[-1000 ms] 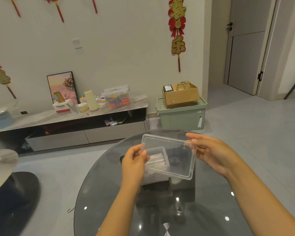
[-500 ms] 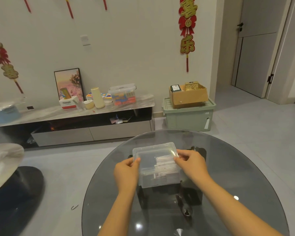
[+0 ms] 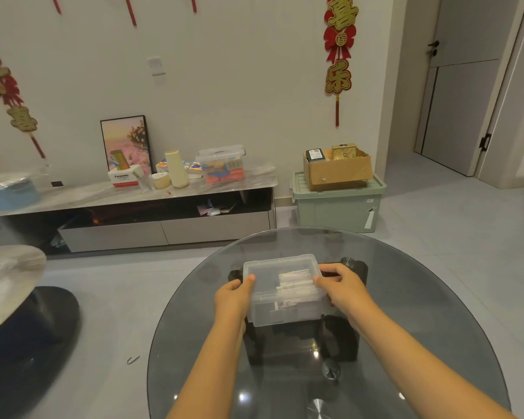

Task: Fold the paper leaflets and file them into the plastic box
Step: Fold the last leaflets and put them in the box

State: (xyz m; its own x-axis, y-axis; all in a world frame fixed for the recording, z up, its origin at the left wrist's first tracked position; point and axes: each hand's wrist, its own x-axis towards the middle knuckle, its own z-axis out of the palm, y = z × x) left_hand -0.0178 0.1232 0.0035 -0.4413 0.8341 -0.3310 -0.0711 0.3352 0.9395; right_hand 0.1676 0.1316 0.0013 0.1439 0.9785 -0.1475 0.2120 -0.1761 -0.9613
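We hold the plastic box with 2 hands on the glass table, near its far edge. Our left hand grips the left side and our right hand grips the right side, thumbs on the lid, probably to press it closed. The folded leaflets are inside. Nothing stands in the way; the green bin is well apart.

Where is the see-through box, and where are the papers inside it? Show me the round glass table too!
plastic box [image 3: 263, 275], head view, on its clear lid near the left side.
paper leaflets [image 3: 295, 281], head view, on the white folded stack seen through the lid.
glass table [image 3: 421, 297], head view, on bare glass right of the box.
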